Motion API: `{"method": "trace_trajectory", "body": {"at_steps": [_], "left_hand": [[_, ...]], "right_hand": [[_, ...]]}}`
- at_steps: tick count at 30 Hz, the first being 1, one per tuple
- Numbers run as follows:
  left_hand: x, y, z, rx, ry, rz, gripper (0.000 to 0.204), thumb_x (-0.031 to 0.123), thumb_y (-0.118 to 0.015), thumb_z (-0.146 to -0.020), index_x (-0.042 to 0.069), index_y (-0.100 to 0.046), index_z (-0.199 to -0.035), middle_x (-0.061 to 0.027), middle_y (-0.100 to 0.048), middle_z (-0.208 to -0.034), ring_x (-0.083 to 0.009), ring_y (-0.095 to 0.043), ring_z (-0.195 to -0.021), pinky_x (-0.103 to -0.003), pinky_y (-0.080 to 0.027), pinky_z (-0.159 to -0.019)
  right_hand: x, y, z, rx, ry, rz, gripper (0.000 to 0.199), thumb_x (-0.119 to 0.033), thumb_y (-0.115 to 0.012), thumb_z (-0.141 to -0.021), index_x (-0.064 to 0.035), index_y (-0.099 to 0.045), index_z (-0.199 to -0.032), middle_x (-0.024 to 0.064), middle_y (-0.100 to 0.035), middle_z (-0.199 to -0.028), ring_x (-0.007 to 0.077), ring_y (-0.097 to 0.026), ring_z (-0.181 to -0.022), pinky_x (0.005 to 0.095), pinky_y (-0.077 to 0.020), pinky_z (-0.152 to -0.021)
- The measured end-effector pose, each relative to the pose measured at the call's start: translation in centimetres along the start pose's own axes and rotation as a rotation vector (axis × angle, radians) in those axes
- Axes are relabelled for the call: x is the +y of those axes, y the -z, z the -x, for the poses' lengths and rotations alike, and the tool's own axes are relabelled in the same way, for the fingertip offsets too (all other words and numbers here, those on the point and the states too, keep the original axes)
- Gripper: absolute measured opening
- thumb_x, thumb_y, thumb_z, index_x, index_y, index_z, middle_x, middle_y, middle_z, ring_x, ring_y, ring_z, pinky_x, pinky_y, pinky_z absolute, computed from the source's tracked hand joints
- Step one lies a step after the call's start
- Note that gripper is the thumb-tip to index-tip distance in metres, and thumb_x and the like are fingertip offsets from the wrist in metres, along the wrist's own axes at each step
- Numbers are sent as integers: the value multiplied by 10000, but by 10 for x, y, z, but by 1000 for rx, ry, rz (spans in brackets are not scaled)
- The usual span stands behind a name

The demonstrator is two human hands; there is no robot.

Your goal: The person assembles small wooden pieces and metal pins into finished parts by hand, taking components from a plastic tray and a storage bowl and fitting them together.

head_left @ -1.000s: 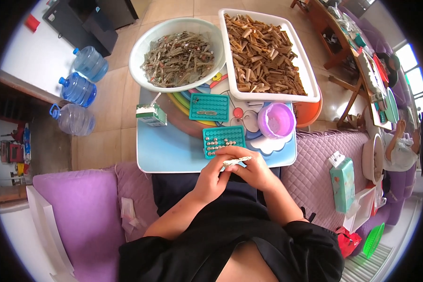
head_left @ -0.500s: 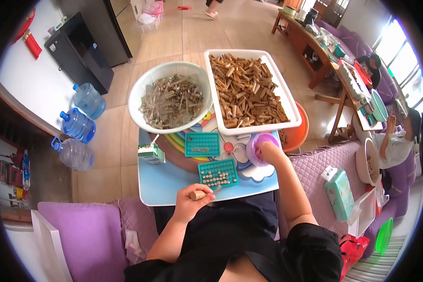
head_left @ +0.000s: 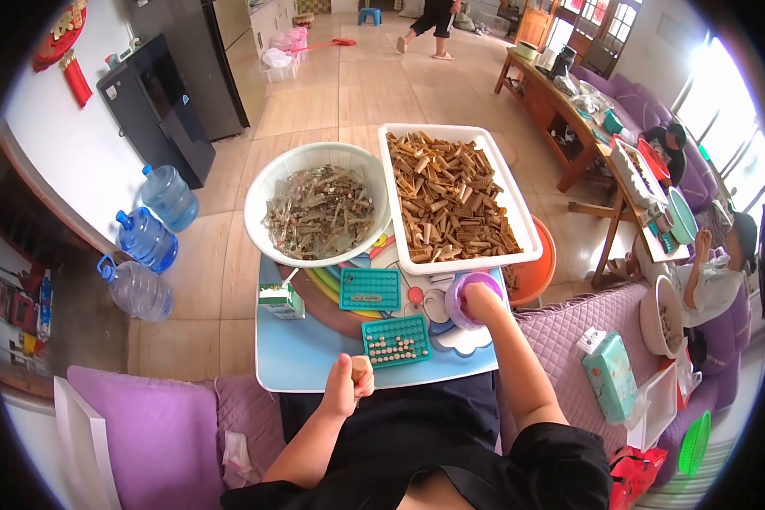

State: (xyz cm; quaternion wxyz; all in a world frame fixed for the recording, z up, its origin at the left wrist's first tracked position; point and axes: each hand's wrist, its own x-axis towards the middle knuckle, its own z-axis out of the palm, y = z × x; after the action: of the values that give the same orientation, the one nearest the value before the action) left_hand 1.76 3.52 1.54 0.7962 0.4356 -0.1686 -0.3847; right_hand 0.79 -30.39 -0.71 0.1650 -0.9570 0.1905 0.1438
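Note:
Low over the near edge of the blue table (head_left: 293, 361), my left hand (head_left: 342, 393) is closed around a wooden-handled tool (head_left: 361, 364), with the handle's end showing above the fingers. My right hand (head_left: 482, 303) reaches down into a purple bowl (head_left: 456, 306), its fingers hidden inside. Just ahead of my left hand lies a teal tray (head_left: 420, 326) of small pockets, several filled with small round pale pieces (head_left: 397, 348). Beyond it is a second teal tray (head_left: 370, 280) with a small clear strip (head_left: 366, 298) lying on it.
A pale round basin (head_left: 259, 217) of clear wrapped pieces and a white tub (head_left: 531, 240) of short brown rolls stand at the table's far side. A small carton (head_left: 282, 301) sits left. An orange tub (head_left: 542, 270) is beyond the right edge. Another person (head_left: 710, 272) sits at far right.
My left hand has turned more upright, and the tool's handle now points up instead of sideways. My right hand remains in the purple bowl. The whole view has tilted upward.

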Motion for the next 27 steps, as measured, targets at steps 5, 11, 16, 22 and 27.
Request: {"method": "trace_trajectory", "body": {"at_steps": [5,11,16,22,27], "left_hand": [[11,-9,-4,-42,126,246,344,423,-334,-930,95,-431,-971,-8,-375,-640,-84,-296,-521,-228,-310,-516],[14,-12,-8,30,90,309,232,206,-354,-898,133,-413,-1110,-58,-424,-727,-102,-351,-593,-255,-357,-582],[11,-12,-8,47,134,306,234,182,-371,-876,125,-416,-1098,-66,-435,-742,-110,-372,-610,-257,-359,-585],[9,-25,-9,81,144,281,221,207,-373,-894,106,-432,-1082,-67,-431,-708,-121,-390,-606,-273,-363,-588],[7,-38,-22,8,169,325,244,220,-394,-908,91,-440,-1109,-69,-466,-726,-127,-429,-624,-263,-373,-604]], "right_hand": [[-6,18,21,151,119,-91,220,-19,-578,-725,-25,-641,-936,178,-648,-864,323,-632,-813,392,-494,-716],[-6,31,44,254,243,-204,266,28,-590,-712,-4,-592,-975,193,-643,-858,324,-633,-838,378,-502,-733],[-4,38,67,309,179,-312,196,-52,-564,-767,18,-619,-942,219,-633,-902,345,-619,-838,385,-490,-744],[-36,55,85,365,96,-597,155,12,-672,-701,41,-640,-850,144,-661,-892,173,-636,-747,267,-488,-667],[-65,24,82,190,323,-1479,59,0,-645,-793,15,-631,-849,66,-626,-800,145,-605,-708,256,-502,-667]]}}
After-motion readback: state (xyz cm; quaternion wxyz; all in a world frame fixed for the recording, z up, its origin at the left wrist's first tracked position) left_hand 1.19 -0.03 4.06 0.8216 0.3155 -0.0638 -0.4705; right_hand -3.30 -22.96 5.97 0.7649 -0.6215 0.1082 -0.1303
